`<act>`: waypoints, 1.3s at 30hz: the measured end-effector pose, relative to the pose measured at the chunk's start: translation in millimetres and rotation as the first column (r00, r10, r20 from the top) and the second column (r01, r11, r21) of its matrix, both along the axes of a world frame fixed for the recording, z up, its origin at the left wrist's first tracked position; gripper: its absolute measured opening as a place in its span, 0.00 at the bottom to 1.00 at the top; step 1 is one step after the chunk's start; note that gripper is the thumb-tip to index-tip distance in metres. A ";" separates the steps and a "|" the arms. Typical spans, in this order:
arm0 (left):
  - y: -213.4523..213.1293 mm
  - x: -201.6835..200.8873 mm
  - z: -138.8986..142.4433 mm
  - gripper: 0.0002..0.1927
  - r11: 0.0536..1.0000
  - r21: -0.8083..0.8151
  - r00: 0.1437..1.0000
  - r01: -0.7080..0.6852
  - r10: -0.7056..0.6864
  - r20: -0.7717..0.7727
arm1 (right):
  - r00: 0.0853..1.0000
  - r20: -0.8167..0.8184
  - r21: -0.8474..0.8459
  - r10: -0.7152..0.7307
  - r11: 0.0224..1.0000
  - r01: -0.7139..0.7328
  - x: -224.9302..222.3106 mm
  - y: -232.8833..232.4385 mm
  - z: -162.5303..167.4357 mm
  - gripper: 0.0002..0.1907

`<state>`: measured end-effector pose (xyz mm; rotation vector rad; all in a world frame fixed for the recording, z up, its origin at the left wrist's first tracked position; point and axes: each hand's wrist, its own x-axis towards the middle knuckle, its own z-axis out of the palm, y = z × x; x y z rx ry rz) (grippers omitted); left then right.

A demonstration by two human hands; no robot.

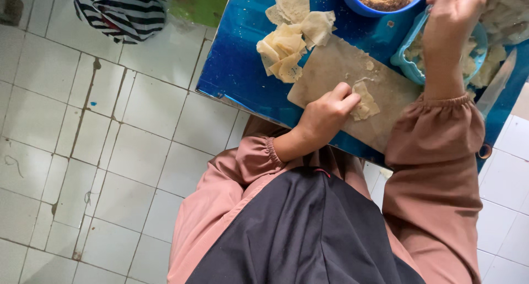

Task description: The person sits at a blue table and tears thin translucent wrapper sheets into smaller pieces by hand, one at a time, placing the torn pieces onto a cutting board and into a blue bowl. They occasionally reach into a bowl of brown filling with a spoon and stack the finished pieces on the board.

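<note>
Dark apron cloth [308,229] and pink sleeves [435,168] fill the bottom of the view, nearest the camera. Just beyond them, the left hand [325,116] is curled almost into a fist, its fingertips pinching the edge of a folded piece of pale dough wrapper [365,103]. That wrapper lies on a worn wooden cutting board [336,69], near the board's middle, and the board rests at an angle on a shiny blue table [237,58].

The right hand [454,14] reaches farther out, fingers spread loosely over a light blue plastic basket [410,69] that holds more pale pieces; whether it grips anything I cannot tell, since the fingertips run out of the picture's top edge.

Left of the board, a small heap of folded wrappers [286,47] sits on the table, some creamy yellow, some paler. A blue bowl [380,9] of brown crumbly filling stands at the top edge. A knife blade [496,82] lies at the right beside the basket. White floor tiles [110,151] spread out at the left, with a black-and-white striped bag [118,11] lying on them.
</note>
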<state>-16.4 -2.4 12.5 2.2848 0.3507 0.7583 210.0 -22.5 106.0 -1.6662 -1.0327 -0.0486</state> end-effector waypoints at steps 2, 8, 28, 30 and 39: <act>0.3 -1.4 0.3 0.09 1.000 0.016 1.000 0.012 -0.011 -0.023 | 0.937 0.343 -0.126 -0.065 0.985 0.114 -6.5 -16.9 0.2 0.08; 3.8 0.9 -2.2 0.08 0.992 -0.096 0.996 0.081 -0.083 -0.024 | 0.958 0.285 -0.598 -0.014 0.779 0.189 -89.5 -113.1 -8.1 0.08; 9.5 -2.0 3.7 0.12 0.989 -0.091 0.992 0.120 -0.123 -0.023 | 0.999 -0.023 -0.478 0.037 0.877 -0.043 -116.9 -113.3 -54.5 0.08; 12.5 -4.9 5.9 0.11 0.992 0.024 0.992 0.124 -0.123 -0.035 | 0.984 0.133 -0.501 0.120 0.865 -0.038 -116.6 -116.5 -48.6 0.09; 42.3 -15.6 3.5 0.11 0.901 0.343 0.954 0.265 -0.296 0.042 | 0.926 0.347 -0.485 0.145 0.873 0.045 -120.5 -120.5 -50.8 0.08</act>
